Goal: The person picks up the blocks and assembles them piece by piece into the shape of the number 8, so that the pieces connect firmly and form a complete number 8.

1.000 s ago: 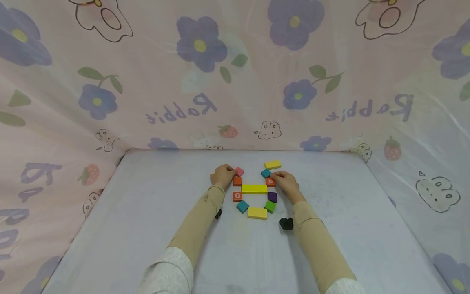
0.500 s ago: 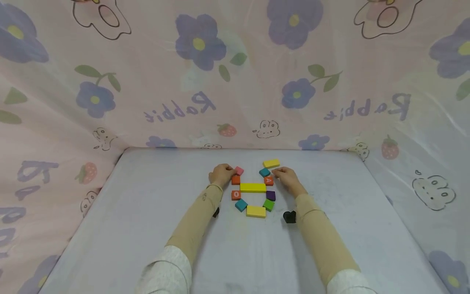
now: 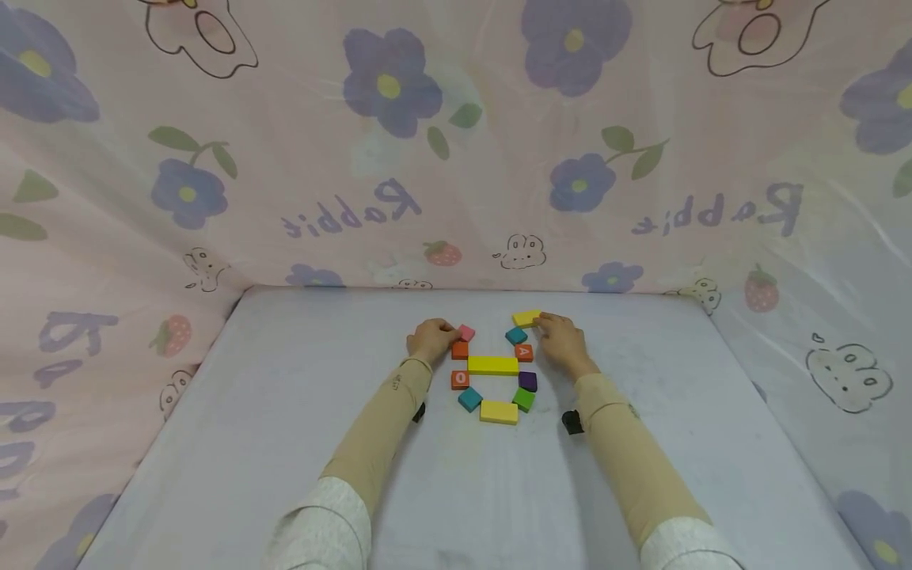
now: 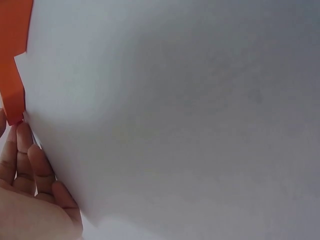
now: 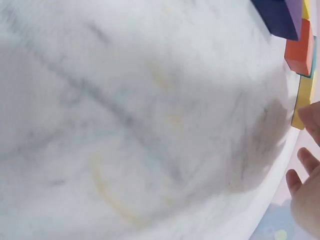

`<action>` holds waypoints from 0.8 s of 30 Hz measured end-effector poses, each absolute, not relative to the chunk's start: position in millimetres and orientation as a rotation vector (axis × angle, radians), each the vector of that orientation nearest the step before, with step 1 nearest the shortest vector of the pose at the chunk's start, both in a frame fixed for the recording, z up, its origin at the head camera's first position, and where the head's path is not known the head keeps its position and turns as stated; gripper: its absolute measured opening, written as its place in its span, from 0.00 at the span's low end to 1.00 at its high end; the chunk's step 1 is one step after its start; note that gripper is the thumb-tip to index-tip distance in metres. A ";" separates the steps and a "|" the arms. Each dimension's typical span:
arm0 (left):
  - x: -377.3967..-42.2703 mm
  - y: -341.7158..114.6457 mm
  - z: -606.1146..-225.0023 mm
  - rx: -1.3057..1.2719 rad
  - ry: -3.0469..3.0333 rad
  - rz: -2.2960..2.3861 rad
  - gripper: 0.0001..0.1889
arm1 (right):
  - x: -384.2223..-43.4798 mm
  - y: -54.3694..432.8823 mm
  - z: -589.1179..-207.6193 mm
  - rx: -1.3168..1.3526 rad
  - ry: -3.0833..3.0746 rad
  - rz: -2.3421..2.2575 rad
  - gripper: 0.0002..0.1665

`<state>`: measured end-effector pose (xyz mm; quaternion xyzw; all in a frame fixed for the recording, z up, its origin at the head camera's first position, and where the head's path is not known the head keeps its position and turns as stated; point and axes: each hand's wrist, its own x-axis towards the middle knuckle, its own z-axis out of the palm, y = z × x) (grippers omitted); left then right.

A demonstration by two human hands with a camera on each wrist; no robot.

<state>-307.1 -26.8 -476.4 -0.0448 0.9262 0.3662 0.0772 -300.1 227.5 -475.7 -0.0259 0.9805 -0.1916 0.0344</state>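
Note:
My left hand (image 3: 431,340) pinches a small pink block (image 3: 466,332) at its left side; in the left wrist view its fingertips lie at the end of an orange block (image 4: 12,90). My right hand (image 3: 564,344) has its thumb and finger on the right end of a yellow block (image 3: 526,318) at the back. In the right wrist view the thumb overlaps that block's end, and the other fingers hang apart from it. A teal block (image 3: 516,336) sits just in front, followed by an orange block marked A (image 3: 523,353).
A long yellow block (image 3: 493,366) lies between the two sides. Toward the front are an orange block marked 0 (image 3: 460,380), a purple block (image 3: 528,381), a teal block (image 3: 470,399), a green block (image 3: 523,400) and a yellow block (image 3: 499,412). Patterned cloth (image 3: 456,158) rises behind the table.
My right hand has left the teal and A blocks and moved back to the rear yellow block, taking its right end. My left hand stays at the pink block.

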 end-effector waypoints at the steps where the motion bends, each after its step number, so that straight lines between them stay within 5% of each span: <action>1: -307.0 -26.9 -476.1 -0.129 2.774 1.098 0.15 | -300.6 226.8 -475.9 -0.091 3.004 -0.563 0.27; 24: -305.2 -28.5 -473.6 -0.125 2.755 1.103 0.15 | -300.5 206.7 -472.5 -0.017 2.897 -0.541 0.34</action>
